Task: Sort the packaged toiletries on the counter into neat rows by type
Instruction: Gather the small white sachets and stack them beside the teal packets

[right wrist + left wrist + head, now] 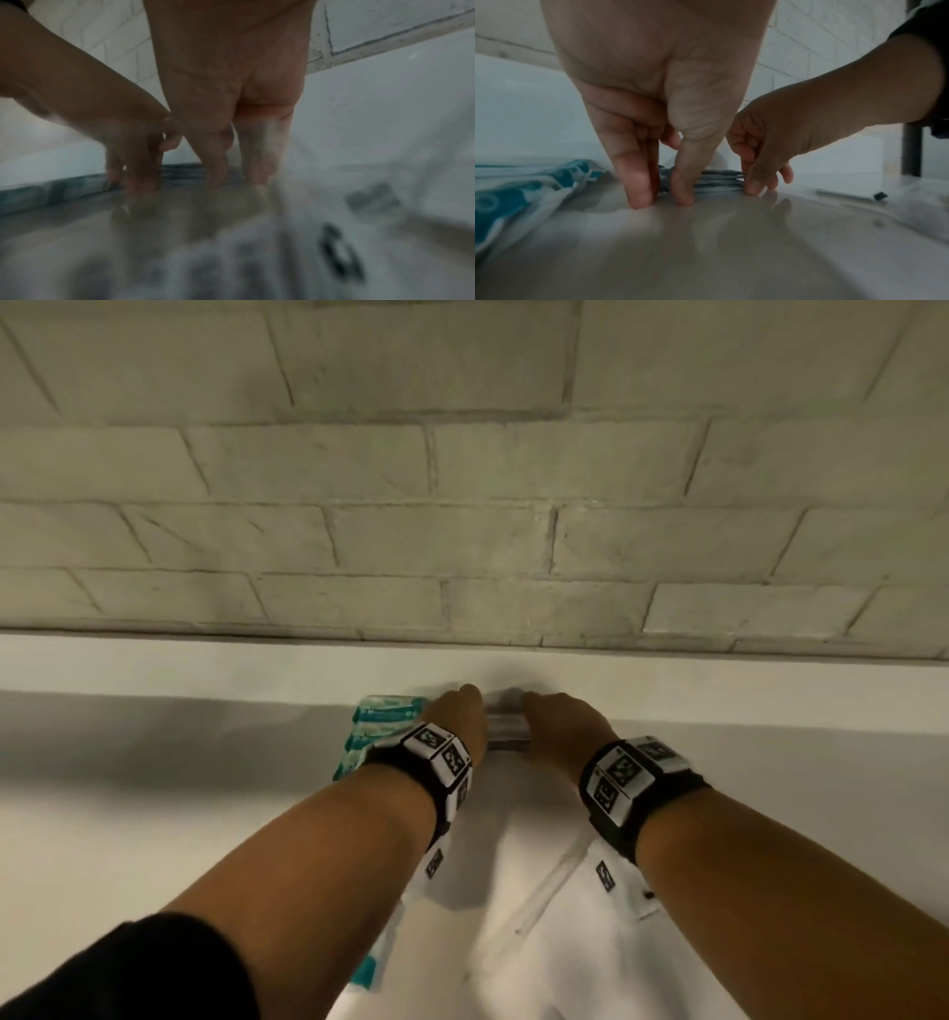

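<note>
Much of the grey packet stack (718, 180) is hidden: both hands cover its ends, and only a short middle stretch of thin, flat, layered edges shows. It lies at the back edge of the counter (154, 814), against the low white ledge under the painted brick wall (462, 480). The left hand (457, 716) stands on straight, close-set fingertips (639, 194) pressed against the stack's left end. The right hand (560, 721) meets the right end, thumb tip down, fingers loosely bent; whether they grip cannot be told. The right wrist view is badly blurred. Just left of the stack, partly under the left forearm, lie glossy teal-and-white packets (380, 726) in a row. Flat white packets (590, 942) with small black marks lie nearer the front edge, cut off by the frame. The counter is smooth and faintly reflective.
</note>
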